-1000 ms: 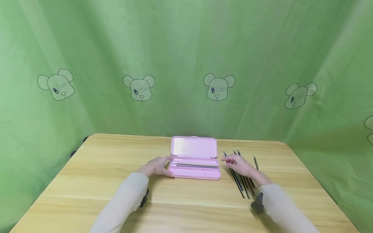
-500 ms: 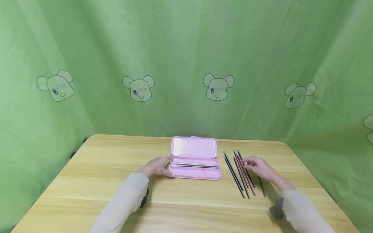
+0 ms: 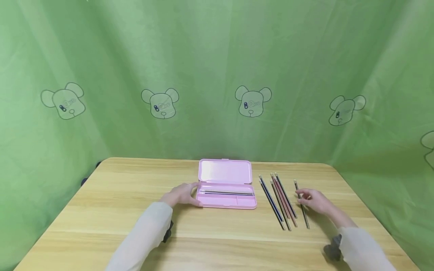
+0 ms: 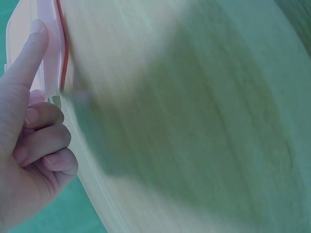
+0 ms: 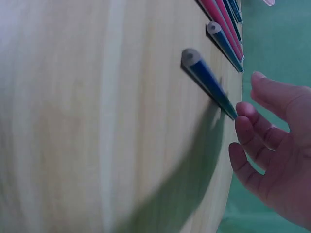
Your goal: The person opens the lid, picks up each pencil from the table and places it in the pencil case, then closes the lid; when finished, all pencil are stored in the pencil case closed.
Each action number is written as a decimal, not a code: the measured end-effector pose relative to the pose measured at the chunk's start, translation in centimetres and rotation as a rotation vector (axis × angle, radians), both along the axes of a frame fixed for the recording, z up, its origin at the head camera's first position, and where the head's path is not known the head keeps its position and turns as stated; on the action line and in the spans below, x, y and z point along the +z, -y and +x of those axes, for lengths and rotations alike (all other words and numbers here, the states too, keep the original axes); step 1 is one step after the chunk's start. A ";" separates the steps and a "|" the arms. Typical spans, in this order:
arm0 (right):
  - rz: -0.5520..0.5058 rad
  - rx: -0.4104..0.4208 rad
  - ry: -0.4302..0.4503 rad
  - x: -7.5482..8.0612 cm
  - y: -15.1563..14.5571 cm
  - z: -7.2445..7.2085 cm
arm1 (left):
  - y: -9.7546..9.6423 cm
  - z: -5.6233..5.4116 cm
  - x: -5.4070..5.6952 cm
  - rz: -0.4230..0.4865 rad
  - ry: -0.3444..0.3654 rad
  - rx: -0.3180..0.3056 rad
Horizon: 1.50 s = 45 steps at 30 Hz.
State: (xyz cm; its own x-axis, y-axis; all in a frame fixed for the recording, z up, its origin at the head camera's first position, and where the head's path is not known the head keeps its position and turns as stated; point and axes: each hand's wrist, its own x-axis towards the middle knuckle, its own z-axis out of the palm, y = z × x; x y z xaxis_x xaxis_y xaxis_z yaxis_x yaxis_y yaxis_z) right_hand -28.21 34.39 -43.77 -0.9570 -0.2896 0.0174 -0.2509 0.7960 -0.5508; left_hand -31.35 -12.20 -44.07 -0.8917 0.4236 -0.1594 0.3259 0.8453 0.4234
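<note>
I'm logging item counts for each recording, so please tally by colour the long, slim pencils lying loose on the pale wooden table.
Long, slim red pencils: 2
Long, slim dark pencils, blue or black: 5
Total outside the open pink rectangular pencil case: 7

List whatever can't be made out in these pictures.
Head: part of the lone pencil, covered by the right grip; whether they touch is unclear.
Head: rightmost animal print, cut off by the right edge.
Left wrist: much of the pink case, cut off by the top edge.
Right wrist: parts of the red pencils, cut off by the top edge.
</note>
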 end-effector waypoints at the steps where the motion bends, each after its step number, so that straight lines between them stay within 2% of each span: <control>1: 0.001 -0.005 0.012 0.0 -0.1 0.0 | 0.0 0.0 0.0 -0.001 0.003 0.004; 10: 0.020 -0.062 0.079 -0.5 -0.2 0.1 | 0.3 0.2 -0.1 0.008 0.007 0.010; 26: 0.111 -0.119 0.066 -0.8 0.7 -0.9 | 0.5 0.2 -0.1 -0.010 0.005 0.011; 34: 0.159 -0.135 0.040 -0.8 0.5 -1.6 | 0.2 -0.4 -0.1 -0.002 0.001 -0.005; 38: 0.131 -0.133 0.030 -0.7 0.7 -1.9 | 0.3 -0.3 -0.1 -0.012 -0.005 -0.002; 45: 0.088 -0.108 -0.057 -0.6 1.5 -2.2 | 0.1 -0.2 0.1 -0.009 0.002 -0.010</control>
